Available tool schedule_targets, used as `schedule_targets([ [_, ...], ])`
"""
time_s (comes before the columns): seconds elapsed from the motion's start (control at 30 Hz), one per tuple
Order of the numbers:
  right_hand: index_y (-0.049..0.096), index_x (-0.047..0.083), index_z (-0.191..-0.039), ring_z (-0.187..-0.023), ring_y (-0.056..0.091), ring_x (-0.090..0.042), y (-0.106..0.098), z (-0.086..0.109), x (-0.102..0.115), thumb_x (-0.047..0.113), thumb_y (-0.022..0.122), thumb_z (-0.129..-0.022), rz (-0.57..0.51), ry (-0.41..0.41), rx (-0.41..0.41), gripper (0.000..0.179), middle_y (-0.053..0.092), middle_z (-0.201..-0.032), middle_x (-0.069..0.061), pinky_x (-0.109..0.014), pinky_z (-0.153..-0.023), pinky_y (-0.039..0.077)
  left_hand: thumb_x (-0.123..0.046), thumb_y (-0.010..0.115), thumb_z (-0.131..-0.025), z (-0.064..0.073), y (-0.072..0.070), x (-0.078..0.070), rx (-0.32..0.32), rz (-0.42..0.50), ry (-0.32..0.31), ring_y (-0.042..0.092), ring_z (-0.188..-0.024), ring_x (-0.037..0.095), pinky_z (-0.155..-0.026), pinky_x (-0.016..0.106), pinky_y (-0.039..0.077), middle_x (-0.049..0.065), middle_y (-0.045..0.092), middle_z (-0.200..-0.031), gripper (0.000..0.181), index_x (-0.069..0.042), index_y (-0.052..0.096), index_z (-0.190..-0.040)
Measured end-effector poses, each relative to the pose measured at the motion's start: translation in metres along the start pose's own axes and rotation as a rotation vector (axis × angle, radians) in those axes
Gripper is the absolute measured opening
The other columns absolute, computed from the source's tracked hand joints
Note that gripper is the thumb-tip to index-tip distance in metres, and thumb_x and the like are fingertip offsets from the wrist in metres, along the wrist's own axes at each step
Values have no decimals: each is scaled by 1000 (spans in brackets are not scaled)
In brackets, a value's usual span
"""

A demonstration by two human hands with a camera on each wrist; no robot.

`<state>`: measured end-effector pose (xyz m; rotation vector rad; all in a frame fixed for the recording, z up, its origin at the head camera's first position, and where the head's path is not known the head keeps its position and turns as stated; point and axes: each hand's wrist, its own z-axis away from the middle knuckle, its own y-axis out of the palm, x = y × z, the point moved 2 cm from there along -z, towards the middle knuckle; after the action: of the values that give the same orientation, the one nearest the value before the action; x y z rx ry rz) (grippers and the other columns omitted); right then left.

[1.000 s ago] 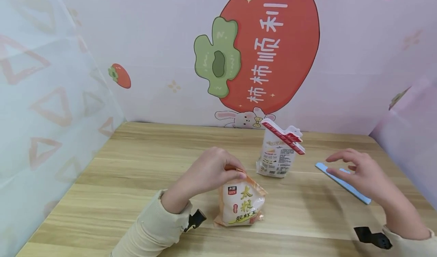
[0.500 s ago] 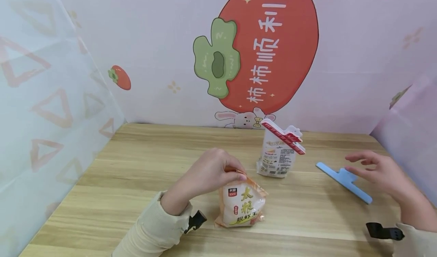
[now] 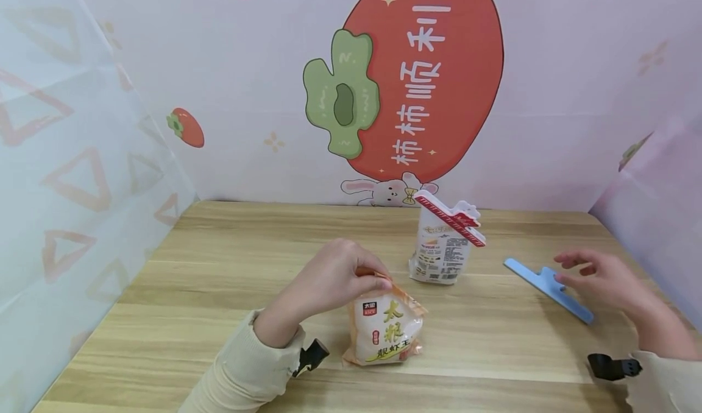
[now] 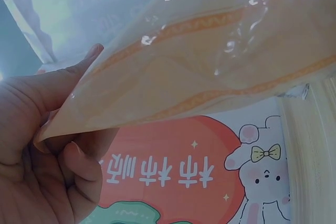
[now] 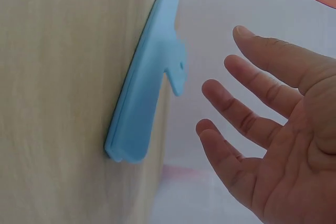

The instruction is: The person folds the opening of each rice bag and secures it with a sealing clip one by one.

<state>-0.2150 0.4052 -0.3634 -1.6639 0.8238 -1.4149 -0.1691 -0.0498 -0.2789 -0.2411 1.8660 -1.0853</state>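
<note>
My left hand (image 3: 334,276) pinches the top edge of an orange and white rice bag (image 3: 386,334), which stands on the table. In the left wrist view the bag's orange-striped film (image 4: 184,72) runs out from between thumb and fingers. Over at the right, a light blue bag clip (image 3: 548,288) lies on the table with its handle raised. Close by its handle is my right hand (image 3: 606,282), fingers spread and slightly bent. The right wrist view shows a gap between those fingertips (image 5: 211,88) and the blue clip (image 5: 144,82).
Behind the rice bag stands a white printed bag (image 3: 441,251) with a red and white bag clip (image 3: 450,218) slanted across its top. The wooden table (image 3: 247,236) meets a patterned backdrop (image 3: 247,84) at the back, with side sheets left and right.
My right hand has drawn back to the right from over the blue clip, then dipped slightly beside its handle. The left hand still pinches the rice bag in place.
</note>
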Motion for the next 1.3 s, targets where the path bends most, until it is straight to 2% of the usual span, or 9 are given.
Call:
schedule_targets([
  [0.1,61,-8,-122,-89,59,-10,2,-3,-2,18,74,-89,9,6,23,43,64,-112,-30,-20,-67,43,-18,78,-86,0,0,0,3,2,-5,65,-74,4,-62,20,52,-4,77,-86,5,-14,81,-89],
  [0.23,59,-10,-122,-92,62,-37,2,-7,-3,18,73,-90,20,22,67,45,64,-109,-30,-24,-67,45,-18,78,-86,1,-1,0,1,0,-5,65,-75,5,-62,20,52,-5,77,-86,5,-14,81,-89],
  [0.4,60,-11,-121,-85,63,-12,2,-12,-6,15,74,-89,3,9,114,44,67,-101,-20,-21,-66,48,-18,79,-86,3,-1,2,-12,-4,-2,65,-74,3,-63,20,52,-5,77,-86,5,-15,81,-88],
  [0.5,60,-11,-120,-81,54,7,2,-13,-9,14,74,-88,5,6,140,43,66,-99,-13,-19,-67,48,-19,78,-86,3,-1,2,-15,-4,2,65,-74,3,-62,20,51,-5,77,-86,5,-15,81,-88],
  [0.57,61,-11,-120,-80,51,12,1,-13,-10,13,74,-88,11,0,152,42,65,-97,-11,-19,-67,48,-20,78,-86,2,-1,1,-15,-7,4,65,-74,3,-63,20,51,-5,77,-86,5,-16,81,-88],
  [0.77,64,-8,-116,-82,50,9,4,-15,-14,13,76,-86,31,-18,186,38,65,-99,-12,-20,-67,48,-20,78,-86,1,-1,1,-10,-4,-13,65,-76,4,-63,20,52,-6,77,-88,6,-16,81,-89],
  [0.97,63,-9,-116,-87,57,-8,8,-19,-19,13,76,-85,39,-13,209,40,64,-99,-13,-20,-66,49,-20,78,-87,1,-1,2,0,4,-27,65,-77,4,-64,21,53,-5,77,-89,7,-15,81,-91],
  [1.17,61,-11,-110,-85,57,-7,11,-20,-17,9,76,-84,36,-24,203,36,62,-97,-15,-20,-65,50,-20,78,-86,0,-2,1,6,8,-29,65,-77,4,-64,21,53,-5,77,-88,7,-15,81,-90],
  [1.3,60,-10,-106,-90,63,-29,10,-19,-13,6,74,-86,14,-5,204,30,62,-99,-20,-23,-66,51,-20,78,-86,-1,-2,1,10,5,-26,65,-77,4,-65,21,53,-6,77,-87,7,-15,81,-90],
])
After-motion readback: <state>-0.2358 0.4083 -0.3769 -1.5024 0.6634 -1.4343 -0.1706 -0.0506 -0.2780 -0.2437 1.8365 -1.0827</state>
